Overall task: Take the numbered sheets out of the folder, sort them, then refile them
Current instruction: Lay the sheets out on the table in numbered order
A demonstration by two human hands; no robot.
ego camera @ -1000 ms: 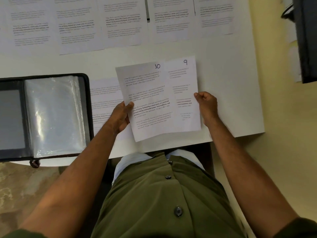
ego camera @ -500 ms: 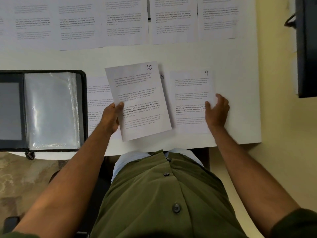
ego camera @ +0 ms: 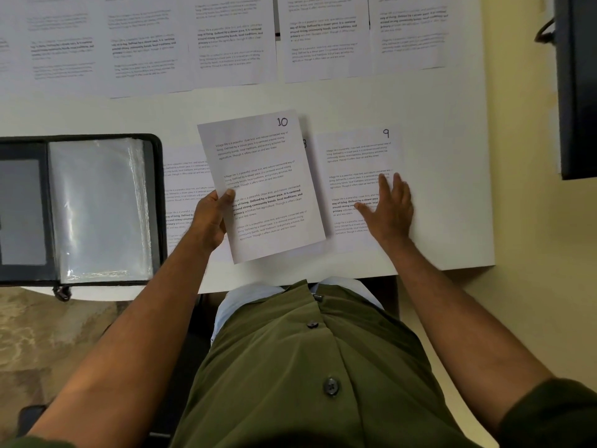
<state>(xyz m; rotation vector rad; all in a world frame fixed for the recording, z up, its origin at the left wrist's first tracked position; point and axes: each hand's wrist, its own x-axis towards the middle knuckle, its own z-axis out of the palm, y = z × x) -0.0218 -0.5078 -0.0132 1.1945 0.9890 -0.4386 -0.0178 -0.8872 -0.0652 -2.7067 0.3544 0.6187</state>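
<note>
Head view, left hand [ego camera: 211, 221] pinching tilted sheet 10 [ego camera: 261, 185], flat right hand [ego camera: 389, 208] pressing upright sheet 9 [ego camera: 355, 163]

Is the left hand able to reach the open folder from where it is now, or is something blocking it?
Probably yes. The folder lies just left of the left hand, with nothing standing between them. But that hand grips sheet 10, so it must first lay it down.

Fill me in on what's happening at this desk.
A person is sorting numbered sheets on a white table. The left hand pinches sheet 10 by its left edge, tilted above the table. The right hand lies flat on sheet 9, which lies on the table. More sheets lie in a row along the far side. The folder lies open at the left, its sleeves looking empty.
</note>
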